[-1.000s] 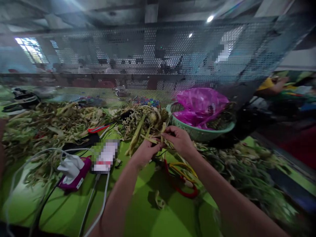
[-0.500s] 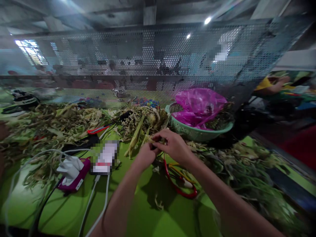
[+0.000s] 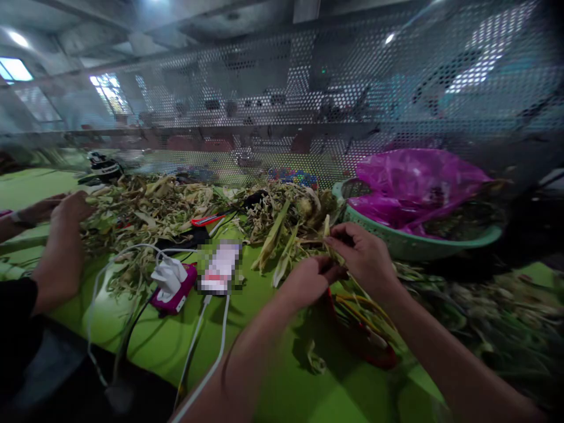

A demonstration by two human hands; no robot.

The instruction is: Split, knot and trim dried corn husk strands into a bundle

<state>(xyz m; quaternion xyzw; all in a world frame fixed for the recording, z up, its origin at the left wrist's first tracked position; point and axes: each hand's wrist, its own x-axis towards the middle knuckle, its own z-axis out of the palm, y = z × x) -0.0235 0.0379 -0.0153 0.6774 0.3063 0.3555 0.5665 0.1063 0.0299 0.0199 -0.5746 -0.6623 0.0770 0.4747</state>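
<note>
My right hand [image 3: 365, 249] pinches a pale, dried husk strip [image 3: 326, 224], whose tip sticks up above the fingers. Just below and to the left, my left hand [image 3: 311, 279] has its fingertips closed on the lower part of that strip; the exact grip is partly hidden. Longer yellow-green husk strips [image 3: 274, 238] lie left of the hands, against a tangled heap of dried plant pieces [image 3: 304, 202]. Beneath my right hand, red-handled scissors [image 3: 381, 355] and a yellow loop [image 3: 365, 305] rest on the green table [image 3: 282, 364].
A green colander [image 3: 423, 247] with a purple plastic bag [image 3: 418, 176] stands at the right. Left are a phone [image 3: 220, 267], a purple power strip [image 3: 180, 296] with white cables, and an orange cutter [image 3: 207, 221]. Another person's arm [image 3: 61, 252] reaches in; a perforated screen [image 3: 247, 111] stands behind.
The view has swung left, bringing another person's arms into sight. My hands have moved slightly apart, and the strip's tip now shows upright above my right fingers.
</note>
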